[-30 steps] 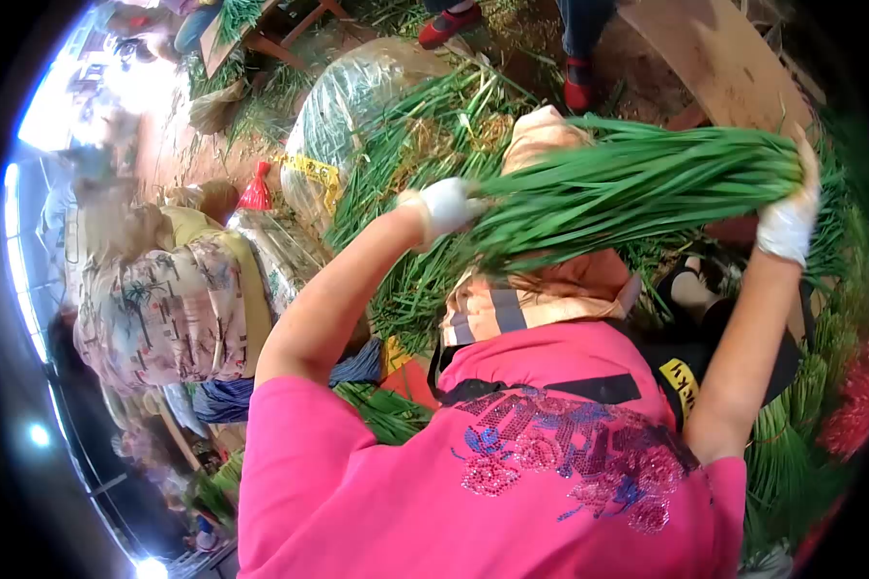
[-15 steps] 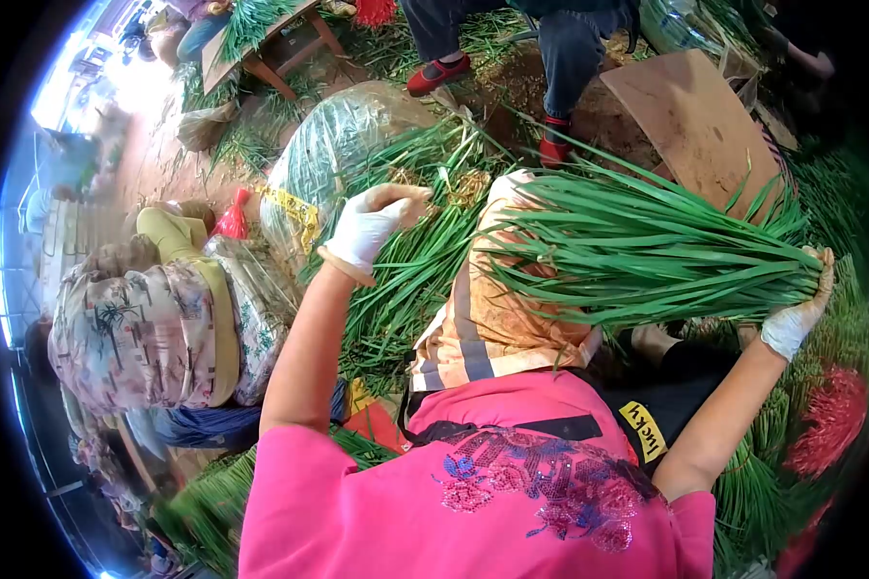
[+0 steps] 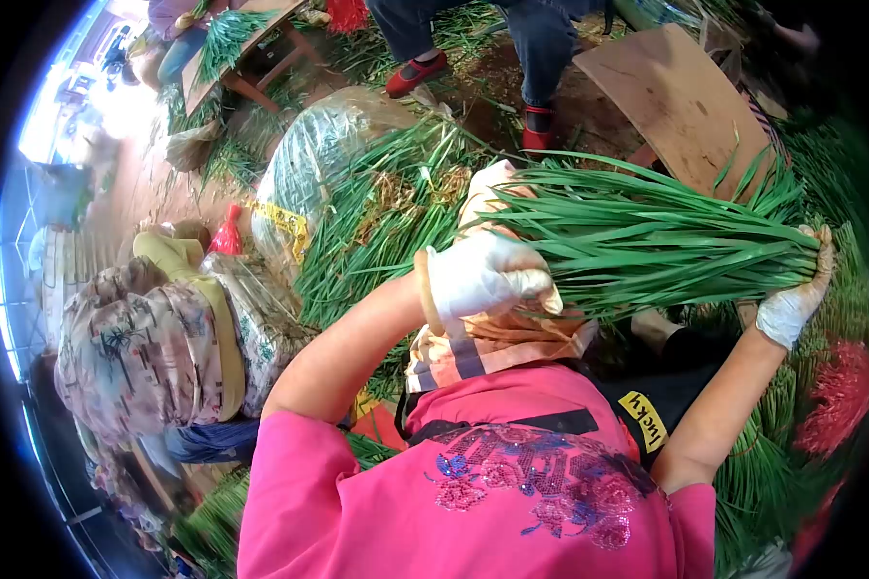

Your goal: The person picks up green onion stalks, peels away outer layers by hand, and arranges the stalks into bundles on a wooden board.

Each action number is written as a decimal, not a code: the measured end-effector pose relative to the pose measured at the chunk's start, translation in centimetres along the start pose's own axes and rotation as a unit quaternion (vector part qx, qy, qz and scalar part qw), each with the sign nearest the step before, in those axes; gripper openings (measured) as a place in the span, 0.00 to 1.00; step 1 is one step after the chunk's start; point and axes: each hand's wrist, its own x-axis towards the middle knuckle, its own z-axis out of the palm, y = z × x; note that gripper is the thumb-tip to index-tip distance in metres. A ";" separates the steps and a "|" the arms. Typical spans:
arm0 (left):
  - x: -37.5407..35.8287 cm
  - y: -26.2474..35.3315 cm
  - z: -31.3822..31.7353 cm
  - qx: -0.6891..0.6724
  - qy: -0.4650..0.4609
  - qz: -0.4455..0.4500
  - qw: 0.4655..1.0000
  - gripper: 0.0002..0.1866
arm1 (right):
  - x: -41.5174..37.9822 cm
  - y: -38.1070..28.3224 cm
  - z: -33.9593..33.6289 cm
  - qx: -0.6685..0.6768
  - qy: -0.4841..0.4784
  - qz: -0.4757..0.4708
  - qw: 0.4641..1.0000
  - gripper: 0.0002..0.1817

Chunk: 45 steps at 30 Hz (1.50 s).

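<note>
My right hand [image 3: 799,289], in a white glove, grips a bunch of garlic chives [image 3: 666,236] by its stem end at the right. The long flat leaves fan out leftward over my lap. At the left end of the leaves is my left hand [image 3: 492,275], also gloved, with its fingers curled in. What those fingers hold, if anything, is hidden. Below the leaf tips, a stained orange cloth [image 3: 497,352] covers my lap. Loose chives with browned, dry strands form a pile [image 3: 386,212] beyond my left forearm.
A clear plastic bag [image 3: 323,145] bulges behind the pile. A tilted wooden board [image 3: 681,106] stands at the upper right, near a seated person's red shoes [image 3: 418,74]. Another person in a patterned top [image 3: 145,338] bends at left. Red ties [image 3: 837,398] lie at right.
My left hand has moved right and down, from above the loose pile to the leaf tips of the bunch. My right hand keeps its grip on the stem end, almost still.
</note>
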 end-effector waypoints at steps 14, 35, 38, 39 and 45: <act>-3.1 -5.4 -6.9 0.033 0.271 0.013 0.962 0.40 | 1.6 -4.3 6.4 -0.436 -0.015 -0.381 0.815 0.19; -8.4 -11.8 5.4 -0.634 0.091 -0.168 0.750 0.43 | -24.2 22.4 15.8 -0.368 -0.656 -0.175 0.636 0.23; -9.3 -13.0 5.7 -0.616 0.209 -0.216 0.728 0.41 | -24.3 20.6 15.0 -0.342 -0.619 -0.151 0.690 0.28; -9.6 -13.4 6.1 -0.611 0.238 -0.223 0.721 0.41 | -24.3 20.8 15.0 -0.302 -0.601 -0.064 0.737 0.28; -9.8 -11.5 6.8 -0.719 -0.096 -0.131 0.676 0.47 | -22.6 23.6 14.7 0.072 -0.312 0.431 0.844 0.20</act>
